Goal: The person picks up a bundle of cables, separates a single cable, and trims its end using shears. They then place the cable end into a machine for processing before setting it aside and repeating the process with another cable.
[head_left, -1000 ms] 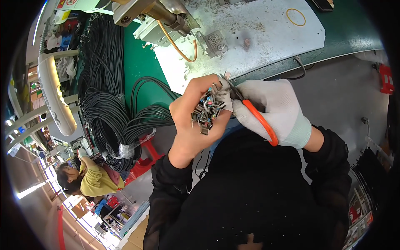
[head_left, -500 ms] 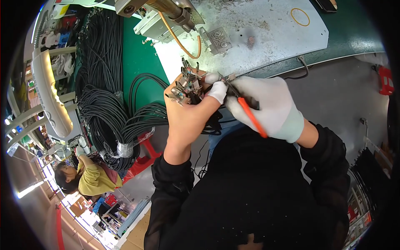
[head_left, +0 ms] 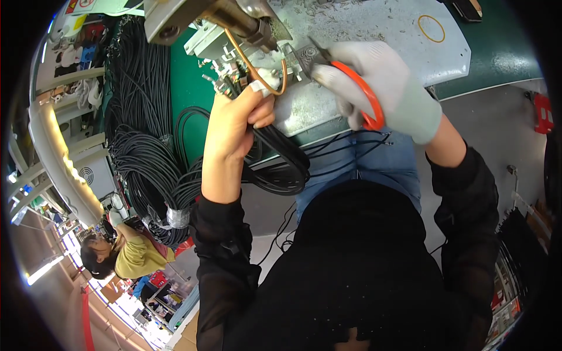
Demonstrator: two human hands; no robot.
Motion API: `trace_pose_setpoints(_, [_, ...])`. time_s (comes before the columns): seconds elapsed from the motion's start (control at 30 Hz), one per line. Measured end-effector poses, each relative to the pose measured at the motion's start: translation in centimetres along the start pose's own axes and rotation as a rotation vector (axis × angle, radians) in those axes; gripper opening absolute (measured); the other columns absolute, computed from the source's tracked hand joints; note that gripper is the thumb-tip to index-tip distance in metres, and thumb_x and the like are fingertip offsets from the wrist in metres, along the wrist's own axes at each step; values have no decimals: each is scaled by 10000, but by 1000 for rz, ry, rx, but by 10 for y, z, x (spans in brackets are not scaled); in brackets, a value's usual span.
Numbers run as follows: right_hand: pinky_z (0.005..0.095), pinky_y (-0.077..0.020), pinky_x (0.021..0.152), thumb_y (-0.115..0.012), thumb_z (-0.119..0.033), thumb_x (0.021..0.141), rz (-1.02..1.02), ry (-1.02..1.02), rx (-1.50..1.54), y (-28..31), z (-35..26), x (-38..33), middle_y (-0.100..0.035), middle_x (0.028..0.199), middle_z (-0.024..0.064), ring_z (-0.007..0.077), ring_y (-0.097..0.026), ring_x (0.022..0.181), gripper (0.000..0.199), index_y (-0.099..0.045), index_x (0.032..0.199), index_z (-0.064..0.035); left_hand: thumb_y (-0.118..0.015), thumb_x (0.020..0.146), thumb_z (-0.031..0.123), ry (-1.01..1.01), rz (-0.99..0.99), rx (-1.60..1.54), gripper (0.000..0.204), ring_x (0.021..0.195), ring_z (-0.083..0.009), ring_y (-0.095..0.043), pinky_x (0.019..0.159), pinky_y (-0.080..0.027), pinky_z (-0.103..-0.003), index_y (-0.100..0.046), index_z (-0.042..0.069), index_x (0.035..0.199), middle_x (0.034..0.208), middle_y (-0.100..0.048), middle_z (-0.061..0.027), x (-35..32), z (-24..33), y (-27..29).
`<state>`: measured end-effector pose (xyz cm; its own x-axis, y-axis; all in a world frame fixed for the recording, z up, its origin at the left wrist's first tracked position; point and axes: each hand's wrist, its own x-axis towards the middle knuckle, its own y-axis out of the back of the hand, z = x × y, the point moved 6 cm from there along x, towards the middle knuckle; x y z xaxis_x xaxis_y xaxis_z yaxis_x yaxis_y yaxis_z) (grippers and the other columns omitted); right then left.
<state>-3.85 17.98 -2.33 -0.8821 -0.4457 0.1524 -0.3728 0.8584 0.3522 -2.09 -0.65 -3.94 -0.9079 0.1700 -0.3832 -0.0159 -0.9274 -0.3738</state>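
My left hand, with white coverings on some fingertips, is closed around a bundle of black cables. The cables' metal connector ends stick up past my fingers, close to a curved copper-coloured tube on a machine. My right hand, in a white glove, grips pliers with orange-red handles. Their dark jaws point up and left over a small metal block on the light metal plate. The palm side of the right hand is hidden.
Metal scraps lie over the light metal plate, along with a yellow rubber band. The machine head overhangs its left side. Thick coils of black cable are piled at left, beyond which a person in yellow sits.
My left hand has moved left and forward with the cables, up to the machine. My right hand has drawn away from it, carrying the pliers forward and right over the plate.
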Motion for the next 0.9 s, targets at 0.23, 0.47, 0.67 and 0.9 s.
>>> trace_pose_setpoints(0.23, [240,-414,381,-572,-240,871,-170,-220,282,-8,15,35,-538,512,63,121,-531,402,293,-573,750,27,-591,840,33,67,-51,191,46,436,-67,-365,415,-292,-231,-562,0,853,556,-454,-6,28,4,0])
trace_pose_setpoints(0.47, [237,-416,381,-585,-226,859,-276,-211,254,-10,18,42,-557,527,72,129,-545,411,288,-569,746,39,-628,817,46,55,-5,537,83,449,-83,-443,408,-323,-219,-576,-18,817,584,-518,-27,35,16,5])
trace_pose_setpoints(0.67, [229,-411,380,-584,-219,857,-221,-371,381,-12,22,39,-543,519,64,114,-530,414,283,-570,742,39,-622,821,57,42,-19,484,79,444,-87,-449,403,-335,-219,-587,-14,811,588,-525,-22,35,13,4])
trace_pose_setpoints(0.9, [222,-408,380,-584,-204,864,-203,-220,395,-13,25,41,-537,520,64,102,-515,423,260,-575,745,28,-564,869,90,11,-71,552,113,421,-59,-334,403,-254,-223,-559,-12,917,561,-437,17,34,10,5])
